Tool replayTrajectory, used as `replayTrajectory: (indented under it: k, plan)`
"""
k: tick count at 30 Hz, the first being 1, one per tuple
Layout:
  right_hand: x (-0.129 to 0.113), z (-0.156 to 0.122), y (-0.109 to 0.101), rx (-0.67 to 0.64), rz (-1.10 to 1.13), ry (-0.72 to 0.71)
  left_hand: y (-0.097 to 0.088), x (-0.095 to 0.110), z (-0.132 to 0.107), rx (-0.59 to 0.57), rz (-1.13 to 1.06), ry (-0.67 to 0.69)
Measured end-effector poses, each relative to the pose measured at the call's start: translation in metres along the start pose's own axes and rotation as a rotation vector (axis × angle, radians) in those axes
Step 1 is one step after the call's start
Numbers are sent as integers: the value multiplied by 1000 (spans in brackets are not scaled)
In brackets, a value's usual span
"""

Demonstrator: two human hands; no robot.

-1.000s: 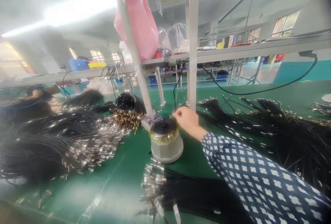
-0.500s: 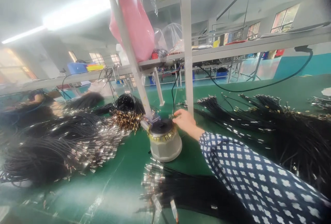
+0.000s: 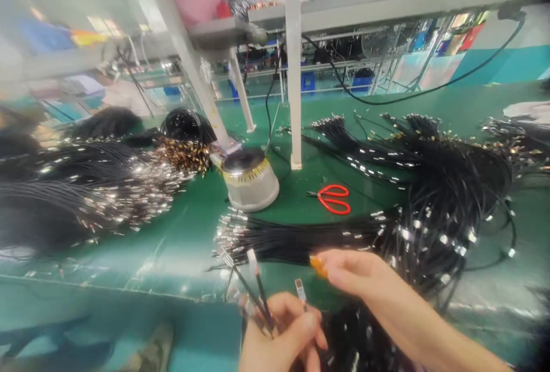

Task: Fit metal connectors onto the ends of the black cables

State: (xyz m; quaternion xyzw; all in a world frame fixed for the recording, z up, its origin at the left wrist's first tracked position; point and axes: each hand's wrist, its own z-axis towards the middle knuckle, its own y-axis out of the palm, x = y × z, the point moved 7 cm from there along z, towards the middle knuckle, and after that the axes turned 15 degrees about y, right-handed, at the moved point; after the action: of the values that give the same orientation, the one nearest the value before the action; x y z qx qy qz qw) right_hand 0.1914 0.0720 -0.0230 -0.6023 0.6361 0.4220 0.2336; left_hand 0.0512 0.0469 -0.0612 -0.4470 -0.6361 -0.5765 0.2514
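On the green counter [image 3: 172,234], under a metal shelf frame whose white post [image 3: 293,74] stands just behind the work, great heaps of black cables lie on both sides: a broad pile with silvery terminals [image 3: 86,200] to the left and a tangled mass [image 3: 447,188] to the right. Between them, a bundle of black cables [image 3: 301,237] lies across the counter with its metal-tipped ends fanned toward the left, just in front of a round grey pot-like unit with a dark top [image 3: 249,180]. The step in hand looks like picking single cables out of this bundle and gathering them. The left hand [image 3: 279,337], low in the view near the counter's edge, is closed around a few thin black cables [image 3: 255,292] whose tips stick up, with one small metal end [image 3: 299,289] standing beside them. The right hand [image 3: 356,271] pinches a small orange piece [image 3: 318,267] at the near side of the bundle; what that piece is cannot be told. The next move likely calls for a fine fingertip grip to bring one end cleanly to the held cables without catching neighbouring strands. The dense loops to the right lie close against the right wrist and could snag. Red-handled scissors [image 3: 333,199] lie behind the bundle, apart from both hands.
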Motion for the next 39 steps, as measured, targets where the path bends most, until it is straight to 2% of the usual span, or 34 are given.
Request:
replayTrajectory:
  k: [3, 8, 13, 18, 27, 39]
  plan:
    - [17, -12, 4, -37, 89, 14, 13, 8, -5, 3, 11, 2]
    - [18, -17, 11, -116, 186, 5, 24, 14, -15, 17, 56, -18]
    - [13, -21, 12, -92, 137, -23, 26, 14, -17, -18, 50, 1]
    - [6, -22, 13, -60, 29, -96, 25, 17, -18, 19, 83, 16]
    - [0, -23, 14, -62, -40, -153, 28, 18, -19, 5, 88, -1]
    - [0, -19, 15, -64, -32, -134, 28, 18, -19, -11, 96, -29]
